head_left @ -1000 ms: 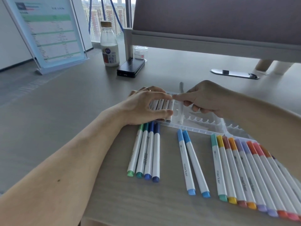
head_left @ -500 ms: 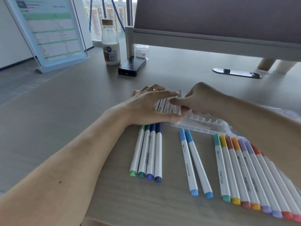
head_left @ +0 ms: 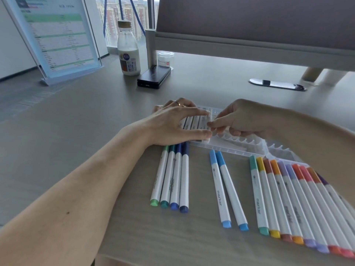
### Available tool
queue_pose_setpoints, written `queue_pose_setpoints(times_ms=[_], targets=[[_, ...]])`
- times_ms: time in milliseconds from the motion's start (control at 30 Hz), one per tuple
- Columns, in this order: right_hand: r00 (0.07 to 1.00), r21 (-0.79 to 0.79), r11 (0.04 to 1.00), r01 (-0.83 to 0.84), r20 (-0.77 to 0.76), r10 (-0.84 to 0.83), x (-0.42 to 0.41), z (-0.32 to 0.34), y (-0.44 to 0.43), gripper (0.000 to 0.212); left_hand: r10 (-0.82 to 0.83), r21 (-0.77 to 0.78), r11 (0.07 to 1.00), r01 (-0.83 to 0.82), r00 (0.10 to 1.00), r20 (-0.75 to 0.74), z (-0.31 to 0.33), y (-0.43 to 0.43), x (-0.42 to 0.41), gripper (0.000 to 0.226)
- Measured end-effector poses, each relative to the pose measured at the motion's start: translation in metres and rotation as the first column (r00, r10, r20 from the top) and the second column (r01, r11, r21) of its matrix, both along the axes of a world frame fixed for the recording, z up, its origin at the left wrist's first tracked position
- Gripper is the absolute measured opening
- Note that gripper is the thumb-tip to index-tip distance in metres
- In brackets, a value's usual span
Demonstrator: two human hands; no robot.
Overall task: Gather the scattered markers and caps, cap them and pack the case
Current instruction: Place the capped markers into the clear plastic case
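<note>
The clear slotted case (head_left: 249, 145) lies at twelve o'clock from the loose markers (head_left: 224, 189) (white barrels, coloured caps). Your left hand (head_left: 172, 125) rests straight-fingered on the packed row (head_left: 194, 121). Your right hand (head_left: 242, 120) pinches a marker (head_left: 213, 129), now lower in the case than before.

Some markers (head_left: 194, 122) lie in the case (head_left: 247, 145), at its left end; before the case lie four markers (head_left: 172, 179) leftmost, a pair (head_left: 227, 189) midway, a row (head_left: 299, 206) rightmost; behind it stands a bottle (head_left: 128, 54).
</note>
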State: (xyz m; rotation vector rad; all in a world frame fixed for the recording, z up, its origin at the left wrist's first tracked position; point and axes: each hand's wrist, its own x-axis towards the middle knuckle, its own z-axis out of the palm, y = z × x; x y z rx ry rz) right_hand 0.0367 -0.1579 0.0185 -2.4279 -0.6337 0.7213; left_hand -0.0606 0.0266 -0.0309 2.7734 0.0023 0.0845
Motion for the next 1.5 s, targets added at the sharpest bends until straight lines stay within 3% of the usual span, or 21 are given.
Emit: queue_pose_setpoints(times_ms=[600,833,1100,1200,1367,1500], targets=[[0.999,-0.004,1.0,0.028,0.046,-0.028,0.001,-0.006,0.002,0.033,-0.005,0.005,1.0,0.005,1.0,0.003,0.0,0.0,0.001,0.078],[0.913,0.186,0.975,-0.122,0.406,0.036,-0.022,-0.009,-0.011,0.027,-0.003,-0.007,1.0,0.003,1.0,0.029,-0.002,0.002,0.002,0.073],[0.85,0.031,0.944,-0.329,0.446,0.281,-0.07,-0.01,-0.006,0.047,0.011,-0.024,1.0,-0.01,0.999,0.033,0.0,0.001,0.003,0.069],[0.817,-0.057,0.945,-0.323,0.487,0.308,-0.078,-0.014,-0.001,0.048,0.007,-0.019,1.0,-0.007,1.0,0.027,0.001,0.0,0.001,0.067],[0.84,-0.131,0.949,-0.285,0.443,0.313,-0.076,-0.002,-0.008,0.027,0.004,-0.015,1.0,-0.003,1.0,0.03,-0.001,0.001,0.002,0.07],[0.85,-0.18,0.951,-0.253,0.427,0.307,-0.076,0.002,-0.012,0.039,-0.003,-0.004,1.0,0.003,1.0,0.018,0.0,0.002,0.003,0.075]])
